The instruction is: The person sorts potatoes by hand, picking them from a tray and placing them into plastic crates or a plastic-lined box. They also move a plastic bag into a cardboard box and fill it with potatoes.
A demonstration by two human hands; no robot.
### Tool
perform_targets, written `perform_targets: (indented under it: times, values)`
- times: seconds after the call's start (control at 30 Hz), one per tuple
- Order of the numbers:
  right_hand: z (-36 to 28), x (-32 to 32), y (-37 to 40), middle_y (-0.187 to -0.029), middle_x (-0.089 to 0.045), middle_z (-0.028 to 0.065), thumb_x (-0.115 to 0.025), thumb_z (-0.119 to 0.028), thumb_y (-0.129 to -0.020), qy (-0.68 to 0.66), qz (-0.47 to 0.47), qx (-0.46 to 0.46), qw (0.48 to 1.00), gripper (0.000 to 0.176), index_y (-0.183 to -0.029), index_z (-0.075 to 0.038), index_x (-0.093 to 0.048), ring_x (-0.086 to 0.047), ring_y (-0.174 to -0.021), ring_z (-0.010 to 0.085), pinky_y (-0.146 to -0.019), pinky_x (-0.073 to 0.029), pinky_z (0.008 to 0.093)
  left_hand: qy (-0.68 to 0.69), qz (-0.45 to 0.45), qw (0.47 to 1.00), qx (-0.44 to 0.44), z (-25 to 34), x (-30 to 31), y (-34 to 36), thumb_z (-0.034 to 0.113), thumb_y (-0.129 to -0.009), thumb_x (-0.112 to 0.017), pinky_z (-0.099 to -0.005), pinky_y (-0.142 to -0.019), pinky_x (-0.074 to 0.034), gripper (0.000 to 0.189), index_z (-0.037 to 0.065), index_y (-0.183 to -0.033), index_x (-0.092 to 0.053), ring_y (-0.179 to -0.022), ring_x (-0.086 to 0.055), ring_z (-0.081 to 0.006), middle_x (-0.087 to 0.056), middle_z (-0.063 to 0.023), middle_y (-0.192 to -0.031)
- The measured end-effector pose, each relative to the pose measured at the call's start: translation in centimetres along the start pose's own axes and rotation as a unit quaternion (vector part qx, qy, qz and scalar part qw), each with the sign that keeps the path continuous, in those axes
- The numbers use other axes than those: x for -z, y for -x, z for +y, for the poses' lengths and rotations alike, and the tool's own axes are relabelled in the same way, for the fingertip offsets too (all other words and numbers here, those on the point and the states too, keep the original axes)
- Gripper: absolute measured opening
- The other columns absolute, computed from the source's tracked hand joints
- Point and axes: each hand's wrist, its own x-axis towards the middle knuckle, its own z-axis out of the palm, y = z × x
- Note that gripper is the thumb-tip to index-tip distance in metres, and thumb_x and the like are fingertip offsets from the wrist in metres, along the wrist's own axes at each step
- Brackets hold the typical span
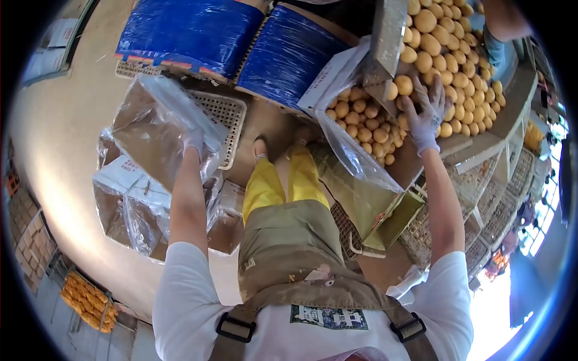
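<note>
My left hand (192,141), in a thin whitish glove, is closed on the edge of an open cardboard box (144,141) with a clear plastic liner. The box is tilted, and part of my fingers is hidden by plastic. My right hand (427,111), gloved too, lies with fingers spread on round yellow-orange fruits (460,78) on a sorting table. Directly below that hand, a plastic-lined carton (331,81) holds many more of the same fruits (367,123). It stands against the metal chute edge (385,42).
Blue film-wrapped stacks (186,33) stand ahead. A white plastic crate (223,117) lies beside the tilted box, with more lined cartons (129,186) below. Another person's arm (506,21) reaches in at the top right. Stacked crates (475,186) line the right side.
</note>
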Motion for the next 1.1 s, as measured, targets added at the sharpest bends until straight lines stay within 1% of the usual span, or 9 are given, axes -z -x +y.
perform_targets:
  times: [0.13, 0.23, 0.27, 0.33, 0.47, 0.57, 0.7, 0.9, 1.1]
  values:
    - [0.3, 0.0, 0.0, -0.155, -0.041, 0.0137, -0.069, -0.05, -0.082, 0.014, 0.003, 0.001, 1.0, 0.052, -0.132, -0.034, -0.065, -0.038, -0.14, 0.036, -0.118, -0.013, 0.0566, 0.098, 0.115, 0.985, -0.083, -7.5, -0.3, 0.6, 0.027, -0.084, -0.068, -0.041, -0.103, -0.046, 0.064, -0.007, -0.136, -0.052, -0.12, -0.059, -0.0371, -0.06, -0.026, -0.131]
    - [0.6, 0.1, 0.1, -0.156, -0.041, 0.0119, -0.067, -0.052, -0.083, 0.031, 0.005, 0.002, 1.0, 0.052, -0.133, -0.037, -0.063, -0.04, -0.139, 0.0359, -0.117, -0.014, 0.0558, -0.098, 0.06, 0.983, -0.147, -11.5, 4.6, 7.1, 0.025, -0.084, -0.068, -0.0437, -0.105, -0.044, 0.067, -0.001, -0.142, -0.047, -0.119, -0.059, -0.0427, -0.059, -0.0288, -0.13]
    - [0.4, 0.3, 0.0, -0.156, -0.041, 0.0118, -0.067, -0.052, -0.083, 0.032, 0.003, -0.006, 0.999, 0.052, -0.133, -0.038, -0.063, -0.04, -0.139, 0.0361, -0.117, -0.014, 0.0559, -0.14, 0.037, 0.976, -0.16, -10.0, 5.7, 12.4, 0.033, -0.086, -0.064, -0.0447, -0.104, -0.044, 0.062, 0.0, -0.137, -0.053, -0.118, -0.059, -0.0434, -0.062, -0.0297, -0.126]
    - [0.2, 0.7, -0.1, -0.156, -0.041, 0.0113, -0.065, -0.053, -0.083, 0.019, 0.0, -0.012, 1.0, 0.051, -0.133, -0.04, -0.062, -0.04, -0.139, 0.0364, -0.117, -0.015, 0.0561, -0.343, -0.064, 0.935, -0.069, -10.9, 7.8, 16.5, 0.044, -0.087, -0.059, -0.0465, -0.102, -0.045, 0.062, -0.001, -0.129, -0.06, -0.117, -0.06, -0.0438, -0.063, -0.03, -0.122]
    - [0.5, 0.5, 0.2, -0.155, -0.042, 0.0108, -0.063, -0.056, -0.084, 0.03, 0.007, -0.006, 1.0, 0.052, -0.134, -0.039, -0.062, -0.04, -0.14, 0.0347, -0.117, -0.014, 0.0553, -0.482, -0.064, 0.864, -0.129, -6.7, 7.7, 27.7, 0.048, -0.087, -0.055, -0.0491, -0.1, -0.046, 0.059, -0.001, -0.118, -0.067, -0.112, -0.062, -0.0443, -0.065, -0.0295, -0.117]
    - [0.1, 0.8, 0.1, -0.154, -0.043, 0.0108, -0.063, -0.056, -0.084, 0.047, -0.007, -0.018, 0.999, 0.052, -0.134, -0.039, -0.062, -0.04, -0.14, 0.0344, -0.118, -0.014, 0.0544, -0.568, -0.148, 0.794, -0.159, -6.7, 7.4, 29.0, 0.047, -0.088, -0.054, -0.0498, -0.096, -0.048, 0.055, 0.0, -0.115, -0.068, -0.106, -0.064, -0.0429, -0.067, -0.0271, -0.112]
    - [0.2, 0.9, 0.1, -0.155, -0.042, 0.01, -0.064, -0.057, -0.084, 0.039, -0.003, -0.017, 0.999, 0.053, -0.133, -0.039, -0.063, -0.04, -0.14, 0.0329, -0.118, -0.014, 0.0536, -0.532, -0.146, 0.806, -0.215, -6.7, 6.6, 30.3, 0.042, -0.088, -0.056, -0.0497, -0.093, -0.049, 0.047, 0.004, -0.111, -0.07, -0.102, -0.065, -0.0432, -0.068, -0.0266, -0.107]
    - [0.2, 1.1, 0.2, -0.157, -0.039, 0.0082, -0.061, -0.058, -0.085, 0.043, -0.018, -0.029, 0.998, 0.052, -0.134, -0.041, -0.061, -0.037, -0.143, 0.0325, -0.119, -0.012, 0.0539, -0.547, -0.1, 0.81, -0.185, -7.8, 7.9, 32.3, 0.039, -0.089, -0.051, -0.0496, -0.092, -0.05, 0.044, 0.008, -0.113, -0.07, -0.101, -0.065, -0.0417, -0.069, -0.0231, -0.106]
    - [0.0, 1.4, 0.2, -0.158, -0.038, 0.0072, -0.061, -0.058, -0.086, 0.024, -0.017, -0.04, 0.999, 0.052, -0.134, -0.041, -0.061, -0.037, -0.143, 0.0332, -0.12, -0.011, 0.0546, -0.521, -0.096, 0.832, -0.164, -9.0, 9.1, 33.4, 0.039, -0.088, -0.058, -0.0482, -0.094, -0.049, 0.044, 0.003, -0.108, -0.069, -0.104, -0.064, -0.0418, -0.068, -0.0237, -0.11]
